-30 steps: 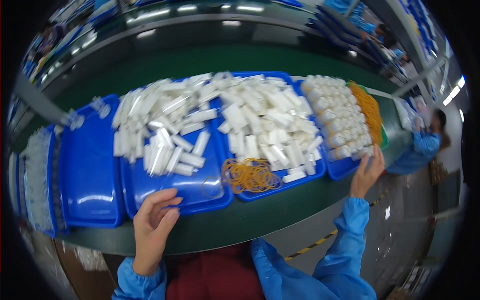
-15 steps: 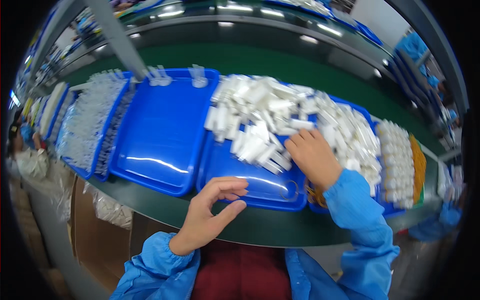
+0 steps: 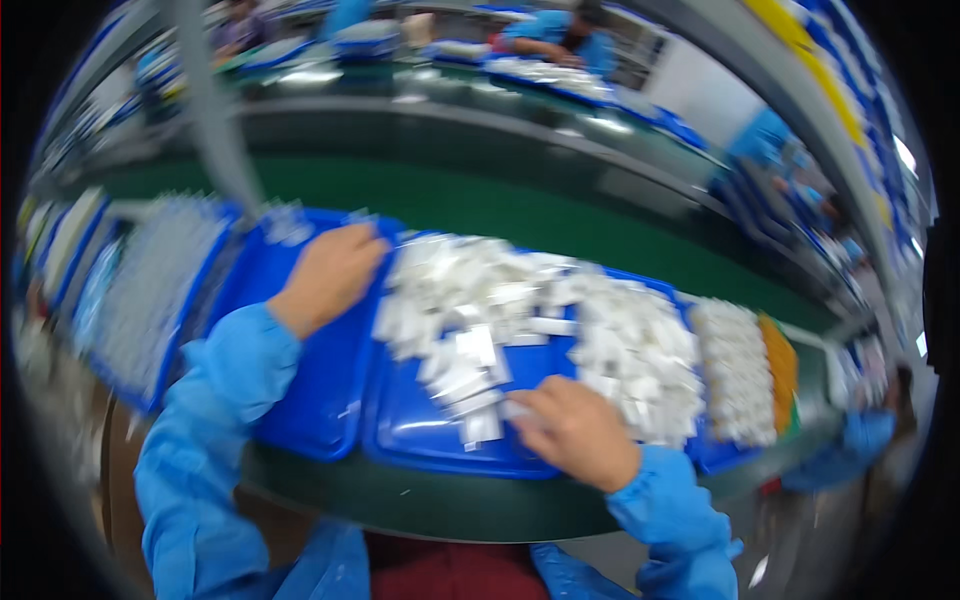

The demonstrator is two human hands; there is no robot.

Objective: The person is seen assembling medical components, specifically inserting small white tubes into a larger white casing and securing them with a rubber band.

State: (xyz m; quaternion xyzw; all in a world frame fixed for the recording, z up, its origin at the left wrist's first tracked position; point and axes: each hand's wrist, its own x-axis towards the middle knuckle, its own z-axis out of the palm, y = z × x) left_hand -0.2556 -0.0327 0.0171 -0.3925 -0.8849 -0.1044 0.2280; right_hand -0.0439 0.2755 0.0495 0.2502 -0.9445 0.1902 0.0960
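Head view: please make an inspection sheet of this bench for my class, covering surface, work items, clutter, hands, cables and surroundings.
Surface: dark green bench bearing blue trays.
Work items: white pieces heaped in two trays; rows of whitish rounded items beside an orange heap at right.
Clutter: a few clear plastic pieces at one tray's far edge.
Left hand: over that tray's far edge; grip unclear.
Right hand: fingertips at a white piece; grip blurred.
Cables: nothing seen.
Surroundings: metal post; person in blue opposite.

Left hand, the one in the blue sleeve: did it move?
Yes: the left hand went forward and left, to the far end of the blue tray with clear pieces.
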